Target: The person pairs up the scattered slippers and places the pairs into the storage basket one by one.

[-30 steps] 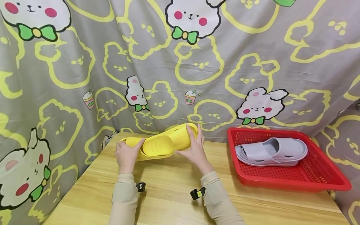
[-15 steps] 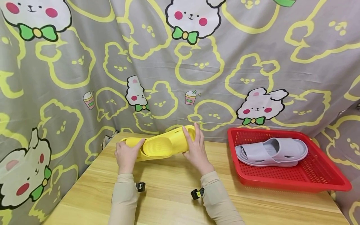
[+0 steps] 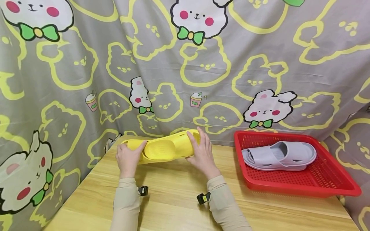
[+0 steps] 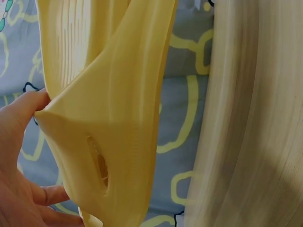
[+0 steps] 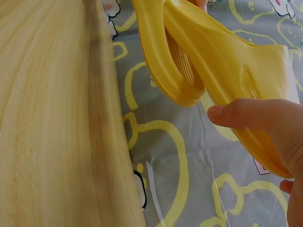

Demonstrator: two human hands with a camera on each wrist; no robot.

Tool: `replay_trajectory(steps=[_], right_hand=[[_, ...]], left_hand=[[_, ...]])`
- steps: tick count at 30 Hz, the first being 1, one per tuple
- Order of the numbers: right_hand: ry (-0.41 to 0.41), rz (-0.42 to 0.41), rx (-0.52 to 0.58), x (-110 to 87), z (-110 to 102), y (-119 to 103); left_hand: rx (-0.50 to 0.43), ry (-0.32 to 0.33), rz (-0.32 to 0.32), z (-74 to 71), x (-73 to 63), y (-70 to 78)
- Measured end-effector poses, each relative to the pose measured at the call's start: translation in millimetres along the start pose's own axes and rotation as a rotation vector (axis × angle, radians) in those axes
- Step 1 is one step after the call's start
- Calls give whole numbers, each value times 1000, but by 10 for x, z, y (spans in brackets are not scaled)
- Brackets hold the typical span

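A pair of yellow slippers (image 3: pixel 182 144) is held together, one partly over the other, tilted up toward the right above the table. My left hand (image 3: pixel 127 158) grips the left end, its thumb over a strap edge. In the left wrist view that yellow strap (image 4: pixel 118 127) shows a narrow slot, and the fingers reach behind it. At the raised right end my right hand (image 3: pixel 202 157) holds the strap of one slipper between thumb and fingers. The right wrist view shows its thumb (image 5: pixel 246 113) along the slipper's side, beside the other slipper's rounded end (image 5: pixel 189 97).
To the right, a red perforated basket (image 3: pixel 289 189) contains grey slippers (image 3: pixel 260 158) lying close together. The wooden table (image 3: pixel 170 202) carries everything, and a grey patterned curtain (image 3: pixel 173 70) hangs along its back and left. A black wrist camera (image 3: pixel 203 198) sits at each sleeve.
My right hand has shifted slightly left and around the slipper's end, whose opening now shows. The raised end has dipped a little; my left hand has edged slightly left, still gripping.
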State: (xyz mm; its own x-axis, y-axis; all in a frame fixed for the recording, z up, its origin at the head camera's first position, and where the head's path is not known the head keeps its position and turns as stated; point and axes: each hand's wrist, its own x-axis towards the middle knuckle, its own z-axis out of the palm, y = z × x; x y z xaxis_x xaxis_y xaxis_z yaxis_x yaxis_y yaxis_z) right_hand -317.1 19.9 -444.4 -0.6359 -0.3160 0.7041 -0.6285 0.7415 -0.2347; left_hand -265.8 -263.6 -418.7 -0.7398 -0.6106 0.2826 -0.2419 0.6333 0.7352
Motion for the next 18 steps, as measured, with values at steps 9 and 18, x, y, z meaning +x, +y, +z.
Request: replay_trajectory(steps=[9,18], right_hand=[[-31,-10,5,18,-33,-3],[-8,-31,18,33,-63,-62]], left_hand=[[-1,24,17,7,-1,16],[8,39,-7,10,-1,9]])
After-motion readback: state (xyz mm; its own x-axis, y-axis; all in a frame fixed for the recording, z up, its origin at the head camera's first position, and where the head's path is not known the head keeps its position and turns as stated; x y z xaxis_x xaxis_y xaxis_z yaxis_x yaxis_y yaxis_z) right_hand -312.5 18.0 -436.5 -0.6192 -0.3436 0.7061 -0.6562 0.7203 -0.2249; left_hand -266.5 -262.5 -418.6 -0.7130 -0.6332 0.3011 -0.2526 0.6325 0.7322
